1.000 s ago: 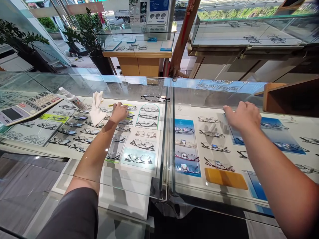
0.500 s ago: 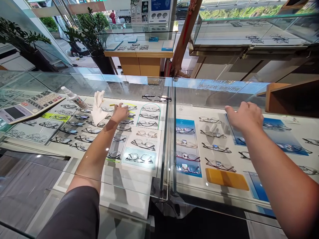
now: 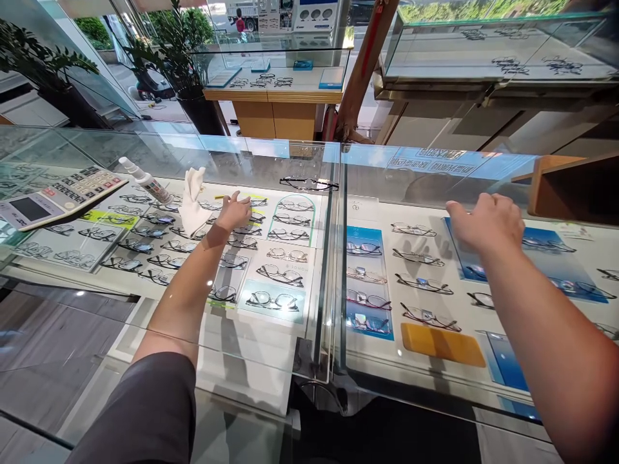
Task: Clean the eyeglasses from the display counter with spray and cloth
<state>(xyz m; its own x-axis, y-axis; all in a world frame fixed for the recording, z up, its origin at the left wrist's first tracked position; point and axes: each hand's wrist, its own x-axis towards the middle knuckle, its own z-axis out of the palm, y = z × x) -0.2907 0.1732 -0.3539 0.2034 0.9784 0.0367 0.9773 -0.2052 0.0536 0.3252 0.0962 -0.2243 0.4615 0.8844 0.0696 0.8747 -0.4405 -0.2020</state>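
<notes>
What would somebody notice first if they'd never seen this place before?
Probably the two bare hands: the left hand over the left glass case, the right hand over the right glass case, with eyeglasses in rows below. Next, perhaps the big calculator at far left, or the mustard-yellow slab near the right glass case's front.
</notes>
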